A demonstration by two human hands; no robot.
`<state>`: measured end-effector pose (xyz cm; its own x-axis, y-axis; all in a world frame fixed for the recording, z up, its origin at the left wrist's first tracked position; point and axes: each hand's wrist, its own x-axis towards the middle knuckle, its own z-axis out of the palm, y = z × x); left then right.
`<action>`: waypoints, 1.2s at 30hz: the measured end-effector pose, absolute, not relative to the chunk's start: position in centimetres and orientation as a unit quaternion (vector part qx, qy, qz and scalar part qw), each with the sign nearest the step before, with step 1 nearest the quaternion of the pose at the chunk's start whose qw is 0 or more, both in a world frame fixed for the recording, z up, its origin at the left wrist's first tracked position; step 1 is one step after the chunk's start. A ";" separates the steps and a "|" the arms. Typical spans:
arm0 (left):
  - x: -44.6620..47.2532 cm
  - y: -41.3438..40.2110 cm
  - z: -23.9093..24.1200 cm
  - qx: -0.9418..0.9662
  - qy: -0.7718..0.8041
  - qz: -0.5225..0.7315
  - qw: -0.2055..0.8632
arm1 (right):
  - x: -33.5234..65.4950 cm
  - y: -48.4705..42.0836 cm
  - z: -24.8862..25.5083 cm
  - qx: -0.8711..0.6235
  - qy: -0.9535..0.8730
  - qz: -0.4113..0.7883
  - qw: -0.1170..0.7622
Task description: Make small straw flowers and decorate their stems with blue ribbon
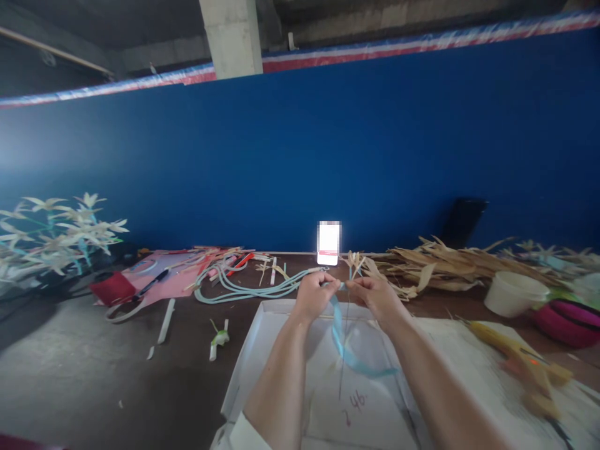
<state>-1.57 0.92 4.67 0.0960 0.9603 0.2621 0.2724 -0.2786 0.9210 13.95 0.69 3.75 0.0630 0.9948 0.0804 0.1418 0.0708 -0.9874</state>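
Note:
Above a white box lid (247,350), both hands are close together with their fingertips almost meeting. My left hand (315,296) pinches a light blue strip of tape (337,325), whose loose end curls down over the lid. My right hand (374,299) has its thumb and finger closed on a thin wire stem (344,362), which hangs straight down. The tape reaches the stem between the fingertips. Small pale dried-husk flowers (356,260) show just above my right hand. The exact contact is partly hidden by the fingers.
Behind the lid stands a lit phone (327,247). Looped pale blue cords (234,294), a pink sheet (180,278) and a red tape roll (112,288) lie leftward. Dried husks (422,265), a white tub (513,294) and a yellow-handled glue gun (510,350) are rightward.

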 end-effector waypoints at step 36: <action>-2.5 1.3 4.2 0.666 0.475 0.426 0.387 | 13.9 0.0 4.4 -0.548 -0.543 0.422 0.477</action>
